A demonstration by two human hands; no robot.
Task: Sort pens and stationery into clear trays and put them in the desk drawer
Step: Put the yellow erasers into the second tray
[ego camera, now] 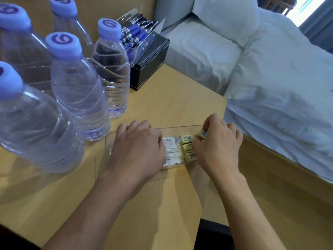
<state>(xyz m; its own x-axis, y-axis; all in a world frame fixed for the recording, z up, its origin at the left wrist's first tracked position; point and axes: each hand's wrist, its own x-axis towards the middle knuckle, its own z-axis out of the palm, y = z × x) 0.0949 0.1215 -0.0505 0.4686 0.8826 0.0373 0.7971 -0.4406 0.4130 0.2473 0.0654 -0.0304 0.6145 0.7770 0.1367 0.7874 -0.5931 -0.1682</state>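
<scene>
Light wood fills the lower left of the frame as a table (162, 105), with a bed (270, 87) in white bedding beside it on the right. Five water bottles (77, 87) with blue caps stand upright at the left. Behind them, at upper centre, a black box (151, 64) carries a clear pen tray (158, 27) filled with blue pens (134, 34), whose long axes slant from lower left to upper right. At lower centre a clear tray (180, 127) lies flat on the table near its right edge, its long axis running left to right and rising slightly toward the right. Inside lie white packets (171, 150) and, just to their right, three yellow erasers (187, 147) in a column, each lying roughly along the tray's length. The left hand (138, 150) rests knuckles-up over the tray's left part, fingers bent down onto the packets; the fingertips are hidden, so whether it grips anything cannot be told. The right hand (219, 147) is at the tray's right end, thumb and fingertips pinching a fourth yellow eraser (201, 133) just above the column, barcode facing up.
</scene>
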